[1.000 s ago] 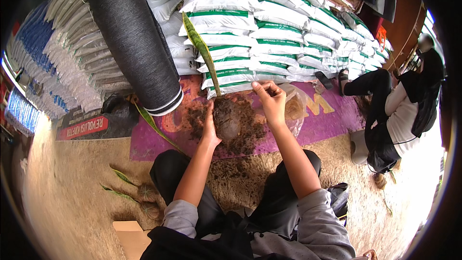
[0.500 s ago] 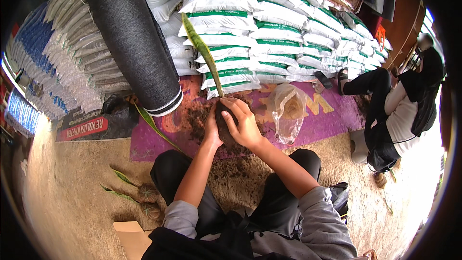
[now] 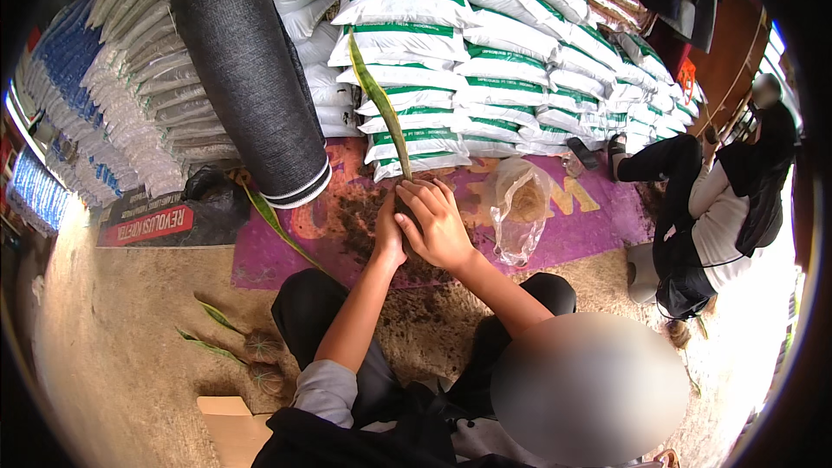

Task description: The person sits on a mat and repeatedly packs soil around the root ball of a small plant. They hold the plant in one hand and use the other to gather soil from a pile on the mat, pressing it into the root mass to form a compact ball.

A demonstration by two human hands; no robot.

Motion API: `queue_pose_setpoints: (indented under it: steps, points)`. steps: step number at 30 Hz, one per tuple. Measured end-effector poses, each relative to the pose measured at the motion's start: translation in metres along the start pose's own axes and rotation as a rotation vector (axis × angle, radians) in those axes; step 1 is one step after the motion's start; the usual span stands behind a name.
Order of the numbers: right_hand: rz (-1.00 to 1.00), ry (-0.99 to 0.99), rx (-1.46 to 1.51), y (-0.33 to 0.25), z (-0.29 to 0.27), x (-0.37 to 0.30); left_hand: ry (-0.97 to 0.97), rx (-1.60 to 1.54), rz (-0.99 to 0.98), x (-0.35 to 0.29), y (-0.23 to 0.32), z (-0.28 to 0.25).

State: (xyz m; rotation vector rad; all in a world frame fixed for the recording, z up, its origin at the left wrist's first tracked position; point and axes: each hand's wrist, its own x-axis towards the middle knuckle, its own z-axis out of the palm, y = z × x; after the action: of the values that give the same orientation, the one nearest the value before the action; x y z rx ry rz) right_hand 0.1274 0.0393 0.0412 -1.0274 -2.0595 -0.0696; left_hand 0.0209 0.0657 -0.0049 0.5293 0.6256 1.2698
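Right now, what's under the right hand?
Part of a dark clump shows, with a green leaf extending out; the right hand and left hand cover the rest, which cannot be seen.

Two hands [image 3: 390, 232] [image 3: 438, 225], one held plant [image 3: 387, 113], one roll [image 3: 247, 69]

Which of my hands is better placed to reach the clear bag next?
Probably your right hand: it's nearer the clear bag, while your left hand, farther off, cups the leafy plant from its left.
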Motion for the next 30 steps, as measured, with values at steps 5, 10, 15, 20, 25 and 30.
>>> queue_pose_setpoints:
  steps: [5,10,15,20,25,30]
  points:
    - [-0.004,-0.043,0.089,-0.004,-0.007,0.006,-0.081,-0.084,-0.012,-0.003,0.009,0.0]
    - [0.241,0.072,0.508,0.001,-0.018,0.015,-0.084,-0.148,-0.106,-0.004,0.017,0.001]
    - [0.591,0.222,0.804,0.025,-0.01,0.015,-0.047,0.05,-0.07,0.0,0.013,-0.005]
    - [0.633,0.243,0.865,0.034,-0.01,0.014,-0.054,0.093,-0.101,-0.001,0.016,-0.001]
    - [0.401,0.156,0.574,0.014,-0.018,0.015,-0.141,0.064,-0.062,0.005,0.007,-0.011]
    - [0.13,-0.053,0.258,0.003,-0.01,0.002,-0.153,-0.186,-0.053,-0.002,0.011,0.006]
